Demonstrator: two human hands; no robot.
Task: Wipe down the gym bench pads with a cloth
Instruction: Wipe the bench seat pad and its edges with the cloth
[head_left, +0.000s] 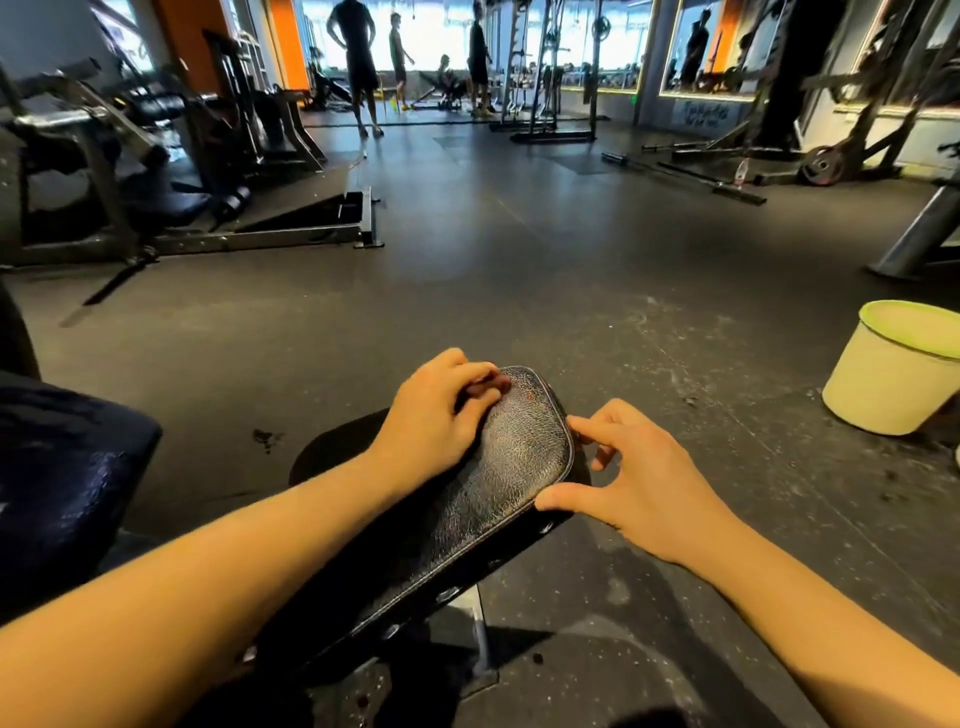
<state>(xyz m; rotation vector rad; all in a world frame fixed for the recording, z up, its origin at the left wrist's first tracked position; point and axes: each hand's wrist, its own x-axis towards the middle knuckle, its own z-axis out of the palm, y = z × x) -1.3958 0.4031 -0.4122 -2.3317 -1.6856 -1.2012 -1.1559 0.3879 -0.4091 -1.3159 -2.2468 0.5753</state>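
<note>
Fingers (480, 387) of your left hand (431, 415) are bent and bunched close together, tips down on the far end of the pad (519, 452) — your thumb is hidden, so I can't tell if it hooks under the left edge. Over on the right, your right hand (639, 478) is spread wide, fingers well apart: index tip touching the pad's far right corner, thumb tip touching its right edge nearer you, the other fingers loosely bent above the floor (519, 291). The pad itself sits dead centre between your forearms, black and cracked, running from near left up to far right, with your left forearm lying along its left side. Bolts show along its underside on the right. Just left of you there's a second dark cushion (67, 467). Right of the bench, well apart, a pale bin (893, 379) stands on the floor — and far off, several people (358, 57) stand among the machines.
</note>
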